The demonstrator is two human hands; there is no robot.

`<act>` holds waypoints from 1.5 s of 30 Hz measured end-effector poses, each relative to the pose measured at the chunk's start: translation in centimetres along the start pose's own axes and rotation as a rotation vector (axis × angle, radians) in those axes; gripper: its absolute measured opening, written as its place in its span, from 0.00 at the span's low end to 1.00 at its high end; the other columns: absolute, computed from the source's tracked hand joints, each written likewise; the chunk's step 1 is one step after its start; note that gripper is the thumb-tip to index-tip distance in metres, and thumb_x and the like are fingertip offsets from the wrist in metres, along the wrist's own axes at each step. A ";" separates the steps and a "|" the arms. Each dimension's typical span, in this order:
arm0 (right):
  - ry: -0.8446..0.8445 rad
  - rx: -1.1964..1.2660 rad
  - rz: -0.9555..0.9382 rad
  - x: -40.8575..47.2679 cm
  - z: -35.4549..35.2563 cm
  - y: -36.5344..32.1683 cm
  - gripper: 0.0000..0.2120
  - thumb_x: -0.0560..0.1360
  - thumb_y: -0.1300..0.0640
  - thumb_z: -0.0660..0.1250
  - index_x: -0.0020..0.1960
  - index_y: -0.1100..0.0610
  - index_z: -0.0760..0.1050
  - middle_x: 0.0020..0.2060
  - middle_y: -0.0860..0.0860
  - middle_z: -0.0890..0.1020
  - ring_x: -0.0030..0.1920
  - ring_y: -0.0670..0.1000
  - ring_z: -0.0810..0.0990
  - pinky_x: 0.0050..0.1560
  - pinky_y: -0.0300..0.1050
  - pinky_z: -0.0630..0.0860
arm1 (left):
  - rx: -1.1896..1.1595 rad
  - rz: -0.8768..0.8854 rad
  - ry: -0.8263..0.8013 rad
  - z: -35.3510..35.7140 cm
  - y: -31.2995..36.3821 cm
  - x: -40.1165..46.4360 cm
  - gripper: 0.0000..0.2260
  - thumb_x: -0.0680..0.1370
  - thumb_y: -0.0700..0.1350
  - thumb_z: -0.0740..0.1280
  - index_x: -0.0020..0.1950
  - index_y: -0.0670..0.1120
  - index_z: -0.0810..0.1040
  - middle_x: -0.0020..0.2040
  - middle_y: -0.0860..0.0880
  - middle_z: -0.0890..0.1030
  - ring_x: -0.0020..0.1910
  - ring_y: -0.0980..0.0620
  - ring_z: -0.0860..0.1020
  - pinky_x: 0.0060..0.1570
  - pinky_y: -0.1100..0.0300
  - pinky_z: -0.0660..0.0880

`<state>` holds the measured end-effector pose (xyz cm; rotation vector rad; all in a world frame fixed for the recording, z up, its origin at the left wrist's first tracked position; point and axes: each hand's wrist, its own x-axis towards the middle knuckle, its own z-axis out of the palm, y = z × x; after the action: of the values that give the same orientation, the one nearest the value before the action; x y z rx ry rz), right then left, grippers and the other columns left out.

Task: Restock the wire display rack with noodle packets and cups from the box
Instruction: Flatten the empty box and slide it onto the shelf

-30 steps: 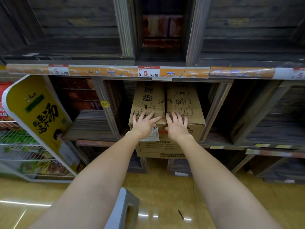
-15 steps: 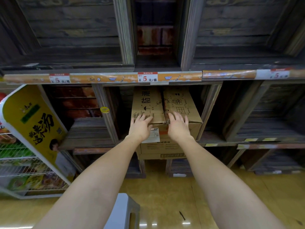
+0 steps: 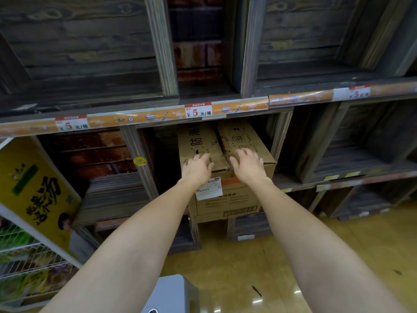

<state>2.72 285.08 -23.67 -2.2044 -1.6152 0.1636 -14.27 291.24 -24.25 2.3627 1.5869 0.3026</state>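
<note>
Brown corrugated cardboard box (image 3: pixel 228 177) w/ black printed characters sits in the middle cubby of the dark wooden shelf unit (image 3: pixel 158 64), its front end sticking out past the shelf edge toward the person. Both hands lie on its top, near the front edge, one each side of the centre flap seam. Left hand (image 3: pixel 197 169) rests palm-down on the left flap, fingers spread and fairly straight, gripping nothing. Right hand (image 3: pixel 248 164) lies on the right flap, fingers slightly bent over the cardboard; thumb sits right at the seam, can't tell if it hooks under the flap. Both forearms reach up from the bottom of the view.

Shelf front carries an orange price strip (image 3: pixel 140 117) w/ white-and-red "¥5" tags (image 3: pixel 198 110). Cubbies above and to the right look dark, bare wood. Left cubby shows a rust-brown brick-pattern back panel (image 3: pixel 90 152). Far left: white wire display rack (image 3: pixel 27 256) holding green and multicoloured packets, topped by a yellow side sign (image 3: pixel 33 186) w/ black characters. Floor is glossy yellow-tan (image 3: pixel 327 256); a grey plastic stool (image 3: pixel 171 294) stands at bottom centre, between the arms.

Box flaps are shut, seam slightly raised. Front face has a white barcode label (image 3: pixel 208 188), an orange band beside it, printed text and a barcode lower down.
</note>
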 end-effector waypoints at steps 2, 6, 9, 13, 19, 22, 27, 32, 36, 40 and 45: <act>0.003 0.019 0.000 0.5 0.2 0.2 0.24 0.85 0.43 0.52 0.76 0.53 0.67 0.76 0.54 0.67 0.76 0.56 0.63 0.76 0.59 0.57 | -0.022 -0.009 0.030 0.2 0.4 0.6 0.21 0.85 0.55 0.56 0.77 0.52 0.66 0.75 0.44 0.69 0.73 0.41 0.67 0.71 0.42 0.66; -0.006 -0.016 -0.014 3.6 0.8 1.1 0.23 0.84 0.43 0.53 0.74 0.53 0.69 0.74 0.55 0.70 0.74 0.58 0.65 0.74 0.60 0.59 | -0.004 -0.065 0.070 0.3 0.9 2.7 0.22 0.84 0.56 0.57 0.77 0.53 0.66 0.73 0.44 0.71 0.73 0.41 0.67 0.71 0.41 0.64; -0.051 -0.041 0.006 6.5 0.9 1.7 0.26 0.83 0.42 0.57 0.76 0.53 0.67 0.74 0.57 0.68 0.74 0.60 0.65 0.74 0.62 0.59 | 0.030 -0.139 0.066 0.4 0.8 4.9 0.24 0.83 0.59 0.58 0.77 0.52 0.65 0.73 0.43 0.70 0.72 0.39 0.65 0.70 0.40 0.62; -0.143 -0.101 0.041 10.0 1.3 3.1 0.34 0.80 0.35 0.59 0.79 0.51 0.59 0.78 0.59 0.60 0.78 0.63 0.57 0.75 0.65 0.53 | 0.079 -0.230 0.012 0.5 0.5 8.0 0.31 0.81 0.65 0.57 0.80 0.53 0.59 0.79 0.42 0.60 0.77 0.36 0.57 0.74 0.33 0.54; -0.275 -0.198 0.075 15.0 1.4 5.1 0.60 0.62 0.17 0.61 0.82 0.48 0.48 0.81 0.58 0.49 0.79 0.67 0.47 0.76 0.69 0.49 | 0.102 -0.439 -0.056 1.3 0.9 12.0 0.43 0.72 0.75 0.60 0.81 0.57 0.52 0.82 0.44 0.45 0.78 0.30 0.45 0.70 0.24 0.50; -0.332 -0.183 0.093 16.9 1.5 5.6 0.68 0.55 0.14 0.62 0.82 0.47 0.42 0.81 0.58 0.43 0.79 0.68 0.44 0.75 0.72 0.51 | 0.103 -0.558 -0.074 1.2 1.3 13.8 0.49 0.68 0.79 0.60 0.82 0.57 0.49 0.82 0.41 0.42 0.78 0.28 0.47 0.69 0.26 0.55; -0.414 -0.174 0.111 19.3 2.1 5.4 0.71 0.51 0.16 0.67 0.82 0.45 0.39 0.81 0.57 0.38 0.79 0.68 0.43 0.74 0.69 0.56 | 0.057 -0.684 -0.091 1.0 1.4 16.1 0.57 0.61 0.79 0.68 0.82 0.57 0.48 0.81 0.37 0.40 0.77 0.28 0.52 0.70 0.33 0.59; -0.320 -0.108 0.162 20.0 2.5 4.9 0.67 0.55 0.17 0.66 0.82 0.49 0.46 0.81 0.58 0.41 0.78 0.67 0.50 0.73 0.64 0.57 | 0.019 -0.765 -0.132 0.6 1.3 16.9 0.64 0.56 0.79 0.72 0.82 0.55 0.46 0.80 0.35 0.46 0.77 0.32 0.53 0.72 0.38 0.57; -0.284 -0.104 0.204 19.5 2.7 4.5 0.70 0.54 0.18 0.70 0.82 0.51 0.44 0.80 0.61 0.39 0.78 0.68 0.50 0.74 0.63 0.59 | 0.000 -0.753 -0.104 0.8 1.3 16.5 0.64 0.55 0.79 0.72 0.81 0.55 0.49 0.80 0.36 0.47 0.77 0.33 0.53 0.72 0.38 0.55; -0.308 -0.135 0.212 18.8 2.3 4.0 0.72 0.51 0.19 0.71 0.82 0.51 0.44 0.80 0.63 0.41 0.77 0.69 0.52 0.73 0.63 0.59 | -0.040 -0.759 -0.043 1.0 1.9 15.3 0.61 0.54 0.77 0.74 0.80 0.55 0.54 0.78 0.36 0.52 0.75 0.34 0.56 0.70 0.37 0.58; -0.298 -0.082 0.172 15.1 1.4 4.4 0.70 0.52 0.19 0.71 0.81 0.52 0.48 0.80 0.64 0.41 0.77 0.70 0.50 0.75 0.65 0.56 | -0.094 -0.784 0.068 1.7 2.8 11.9 0.56 0.56 0.79 0.71 0.77 0.55 0.59 0.75 0.37 0.57 0.72 0.32 0.58 0.68 0.35 0.59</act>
<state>11.10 298.49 -24.52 -2.4771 -1.6007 0.5052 -6.85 301.06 -24.72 1.5050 2.3029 0.2696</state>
